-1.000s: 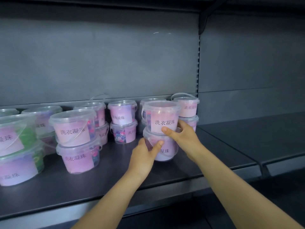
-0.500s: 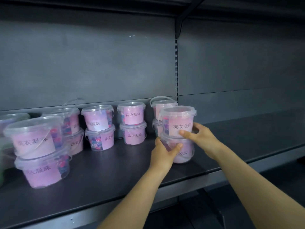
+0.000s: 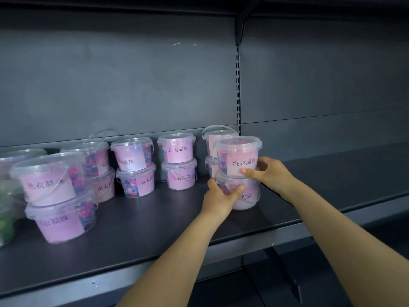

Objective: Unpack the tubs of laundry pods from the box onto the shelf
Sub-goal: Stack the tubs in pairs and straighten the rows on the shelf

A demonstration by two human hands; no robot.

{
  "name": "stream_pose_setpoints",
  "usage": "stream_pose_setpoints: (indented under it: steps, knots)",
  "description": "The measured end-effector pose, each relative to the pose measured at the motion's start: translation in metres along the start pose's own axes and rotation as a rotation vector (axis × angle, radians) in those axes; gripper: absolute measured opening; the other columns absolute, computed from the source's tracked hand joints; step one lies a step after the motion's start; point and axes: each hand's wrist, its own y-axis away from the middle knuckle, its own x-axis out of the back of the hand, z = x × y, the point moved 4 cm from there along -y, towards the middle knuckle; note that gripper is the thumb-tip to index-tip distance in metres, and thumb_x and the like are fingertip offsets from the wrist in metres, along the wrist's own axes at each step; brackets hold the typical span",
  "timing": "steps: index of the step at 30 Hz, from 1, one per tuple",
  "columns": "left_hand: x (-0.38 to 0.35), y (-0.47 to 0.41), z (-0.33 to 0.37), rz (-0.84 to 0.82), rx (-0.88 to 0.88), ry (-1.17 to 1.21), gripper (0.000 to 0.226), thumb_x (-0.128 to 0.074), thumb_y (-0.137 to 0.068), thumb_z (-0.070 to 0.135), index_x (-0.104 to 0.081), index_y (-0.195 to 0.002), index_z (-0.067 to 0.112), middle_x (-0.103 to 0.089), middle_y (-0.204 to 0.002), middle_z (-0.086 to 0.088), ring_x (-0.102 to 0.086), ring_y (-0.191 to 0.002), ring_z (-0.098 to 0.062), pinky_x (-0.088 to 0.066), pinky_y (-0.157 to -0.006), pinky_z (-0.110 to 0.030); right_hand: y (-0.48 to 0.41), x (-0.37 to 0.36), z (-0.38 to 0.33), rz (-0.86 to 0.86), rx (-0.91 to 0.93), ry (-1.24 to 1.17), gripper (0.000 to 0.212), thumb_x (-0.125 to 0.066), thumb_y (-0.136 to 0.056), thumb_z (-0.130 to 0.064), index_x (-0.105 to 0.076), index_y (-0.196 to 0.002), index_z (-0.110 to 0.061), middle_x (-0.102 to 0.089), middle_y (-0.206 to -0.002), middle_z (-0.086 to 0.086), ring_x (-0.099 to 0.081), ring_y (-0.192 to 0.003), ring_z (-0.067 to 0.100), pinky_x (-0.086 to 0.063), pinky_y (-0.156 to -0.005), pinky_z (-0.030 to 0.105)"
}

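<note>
Two clear tubs of laundry pods with pink labels stand stacked on the dark shelf [image 3: 155, 222]. My left hand [image 3: 219, 199] grips the lower tub [image 3: 247, 196] from its left side, thumb across the front. My right hand [image 3: 270, 172] holds the upper tub [image 3: 238, 157] at its right side, thumb on the label. Behind them stands another stack of two tubs [image 3: 212, 142], partly hidden. The box is out of view.
More two-high stacks of pink tubs [image 3: 178, 161] [image 3: 135, 167] [image 3: 55, 196] fill the shelf's left half, with green-filled tubs [image 3: 6, 209] at the far left edge. A slotted upright [image 3: 238, 85] divides the back panel. The shelf section [image 3: 343, 173] to the right is bare.
The view has swung, so the tubs sit further right in frame. Both hands keep the same hold on the stacked pair, which stays on the shelf.
</note>
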Motion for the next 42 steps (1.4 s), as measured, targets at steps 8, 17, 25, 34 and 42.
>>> stream_pose_setpoints:
  steps: [8,17,25,34,42]
  knots:
    - [0.032,0.030,-0.012,-0.112,-0.067,-0.514,0.045,-0.051,-0.091,0.040,-0.049,-0.123,0.008,-0.057,-0.125,-0.009,-0.053,-0.115,-0.024,-0.042,-0.092,-0.028,0.033,-0.008,-0.012,0.066,-0.008,0.725,0.049,-0.063,-0.080,-0.050,-0.057,-0.105,-0.008,-0.059,-0.106,0.012,-0.053,-0.107,0.031,-0.049,-0.084,0.037]
    - [0.139,0.084,-0.017,-0.082,-0.168,-0.972,0.040,-0.044,-0.094,0.038,-0.052,-0.118,0.007,-0.053,-0.124,-0.012,-0.051,-0.113,-0.030,-0.045,-0.091,-0.037,0.081,-0.056,-0.074,-0.164,0.126,1.063,0.048,-0.056,-0.087,-0.046,-0.052,-0.117,-0.009,-0.053,-0.117,0.011,-0.048,-0.109,0.027,-0.043,-0.084,0.034]
    - [0.259,0.117,-0.052,0.045,-0.124,-1.003,0.039,-0.045,-0.094,0.038,-0.053,-0.116,0.008,-0.056,-0.122,-0.012,-0.053,-0.112,-0.029,-0.045,-0.090,-0.036,0.095,-0.147,-0.131,-0.224,0.248,0.967,0.048,-0.060,-0.086,-0.043,-0.054,-0.117,-0.007,-0.057,-0.117,0.011,-0.054,-0.108,0.028,-0.047,-0.088,0.034]
    - [0.340,0.121,-0.110,0.140,-0.013,-0.868,0.040,-0.048,-0.093,0.037,-0.051,-0.110,0.002,-0.057,-0.114,-0.016,-0.055,-0.104,-0.030,-0.045,-0.088,-0.036,0.087,-0.240,-0.178,-0.141,0.338,0.587,0.046,-0.065,-0.083,-0.041,-0.060,-0.112,-0.006,-0.063,-0.114,0.009,-0.058,-0.106,0.026,-0.046,-0.085,0.031]
    - [0.352,0.103,-0.139,0.224,0.047,-0.532,0.063,-0.053,-0.090,0.043,-0.035,-0.135,0.002,-0.037,-0.140,-0.013,-0.038,-0.130,-0.026,-0.031,-0.107,-0.032,0.065,-0.289,-0.189,-0.125,0.303,0.266,0.050,-0.069,-0.082,-0.036,-0.056,-0.120,-0.008,-0.061,-0.123,0.005,-0.057,-0.113,0.019,-0.042,-0.092,0.026]
